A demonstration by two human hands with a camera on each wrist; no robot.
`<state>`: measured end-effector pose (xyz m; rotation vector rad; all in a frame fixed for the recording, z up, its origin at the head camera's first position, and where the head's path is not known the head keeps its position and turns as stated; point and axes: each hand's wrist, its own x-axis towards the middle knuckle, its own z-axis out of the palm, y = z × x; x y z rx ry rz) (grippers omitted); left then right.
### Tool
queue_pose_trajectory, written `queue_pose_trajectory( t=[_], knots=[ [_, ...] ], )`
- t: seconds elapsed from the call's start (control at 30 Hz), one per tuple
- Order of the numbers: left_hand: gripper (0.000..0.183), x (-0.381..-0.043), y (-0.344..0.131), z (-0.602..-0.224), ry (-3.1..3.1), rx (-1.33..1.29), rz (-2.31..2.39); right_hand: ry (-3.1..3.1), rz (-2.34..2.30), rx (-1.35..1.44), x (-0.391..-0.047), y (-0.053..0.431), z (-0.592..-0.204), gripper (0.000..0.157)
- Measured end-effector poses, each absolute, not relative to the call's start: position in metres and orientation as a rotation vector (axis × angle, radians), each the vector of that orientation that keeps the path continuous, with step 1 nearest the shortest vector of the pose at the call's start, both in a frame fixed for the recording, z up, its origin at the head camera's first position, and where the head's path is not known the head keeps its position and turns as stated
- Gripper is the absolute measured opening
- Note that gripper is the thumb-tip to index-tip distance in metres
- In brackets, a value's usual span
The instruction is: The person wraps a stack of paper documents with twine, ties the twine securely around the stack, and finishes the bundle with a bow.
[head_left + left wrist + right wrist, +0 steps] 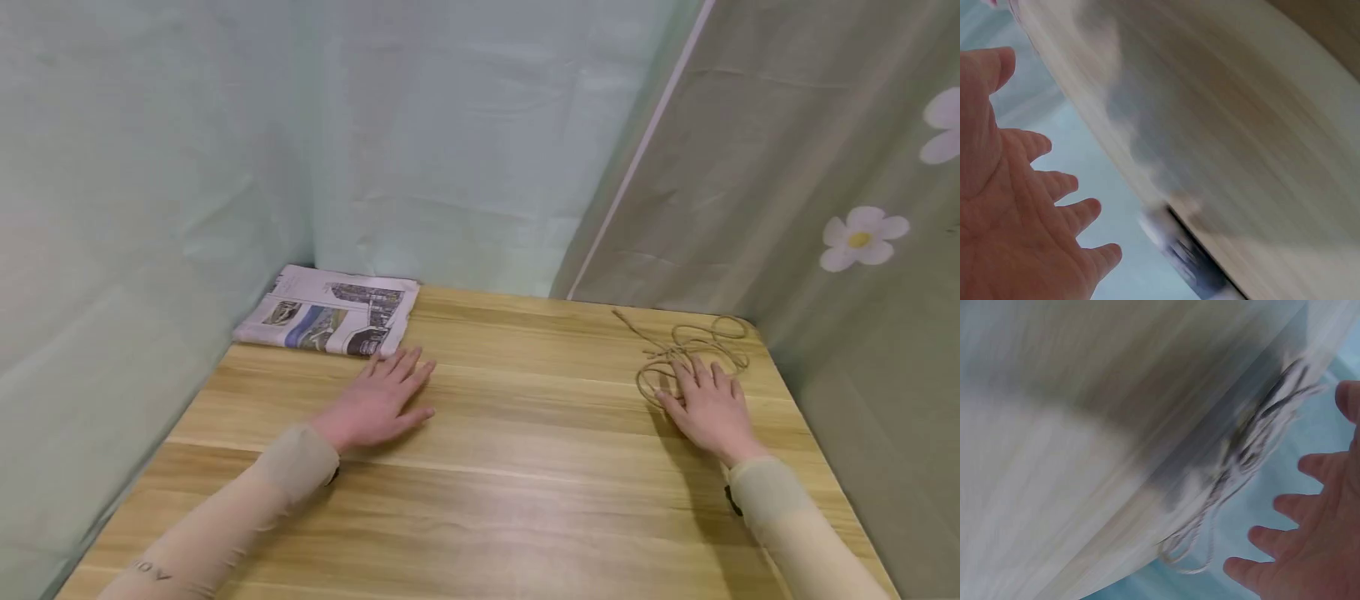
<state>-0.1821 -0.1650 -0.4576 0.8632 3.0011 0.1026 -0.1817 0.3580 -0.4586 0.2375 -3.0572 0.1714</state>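
A folded newspaper with printed pictures lies at the table's far left corner. My left hand is just in front of it, fingers spread and holding nothing; in the left wrist view the palm shows bare, above the table. Toward the far right lies a loosely looped length of brown twine. My right hand hovers at its near side with the fingers spread, partly covering the loops. From the right wrist, the twine appears beyond the fingers, apart from them.
The wooden table fills the lower middle. A pale curtain hangs along its far edge, and another along the left. On the right, a greyish curtain with white flowers borders the table.
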Motion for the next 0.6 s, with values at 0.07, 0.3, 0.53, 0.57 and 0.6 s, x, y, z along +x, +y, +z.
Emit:
queue_pose_trajectory(
  t=[0.07,0.3,0.53,0.57,0.6],
  knots=[
    [0.075,-0.177,-0.151,-0.454,2.966,0.928,0.123,-3.076,0.184,0.209,-0.188,0.365,-0.457,0.074],
    [0.074,-0.164,-0.107,-0.445,2.827,1.122,0.087,-3.145,0.265,0.166,-0.219,0.379,-0.461,0.078],
    [0.075,-0.159,-0.075,-0.440,2.771,1.265,0.073,-3.260,0.299,0.139,-0.238,0.382,-0.466,0.082],
    [0.075,-0.159,-0.072,-0.441,2.765,1.270,0.072,-3.289,0.310,0.138,-0.238,0.381,-0.468,0.083],
    [0.075,-0.159,-0.071,-0.441,2.761,1.272,0.070,-3.321,0.312,0.135,-0.238,0.381,-0.469,0.084]
  ],
)
